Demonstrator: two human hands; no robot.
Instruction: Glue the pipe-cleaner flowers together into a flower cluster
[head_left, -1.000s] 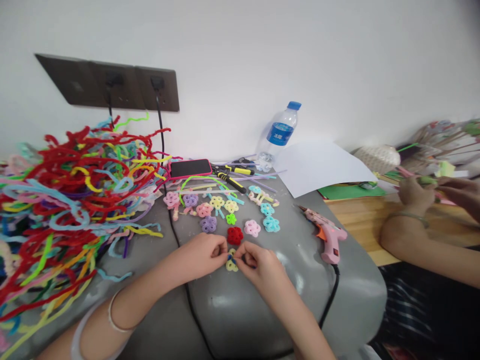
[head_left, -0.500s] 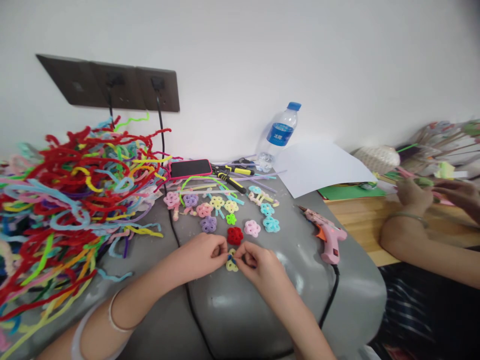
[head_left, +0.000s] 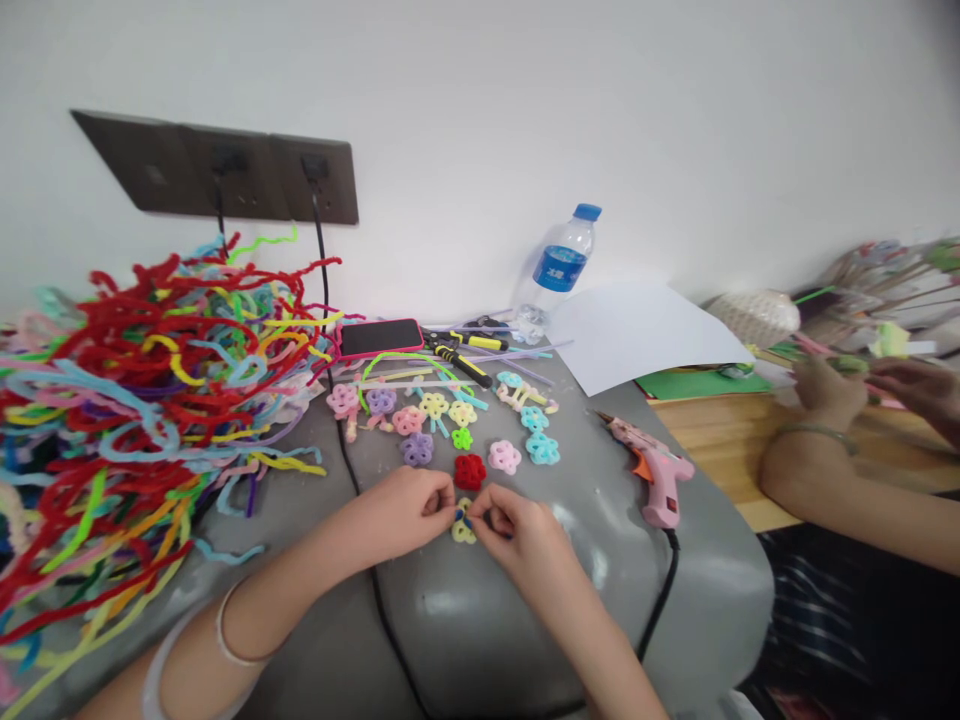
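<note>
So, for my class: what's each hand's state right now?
Left hand: fingers closed, at the pale yellow flower; grip unclear.
Right hand: fingers closed, at the same flower; grip unclear.

We look across a glossy gray surface (head_left: pixel 465 640), heaped at left with a tangled pile (head_left: pixel 187 350) of multicolored fuzzy stems. Before us, small pastel flowers (head_left: pixel 542 448) surround a red flower (head_left: pixel 470 471) near a phone (head_left: pixel 381 337) and black-and-yellow pliers (head_left: pixel 470 371). A blue-capped bottle (head_left: pixel 561 262) stands beside white paper (head_left: pixel 645 335); a pink glue gun (head_left: pixel 664 475) lies at right, while a black cord (head_left: pixel 386 615) crosses the surface.
</note>
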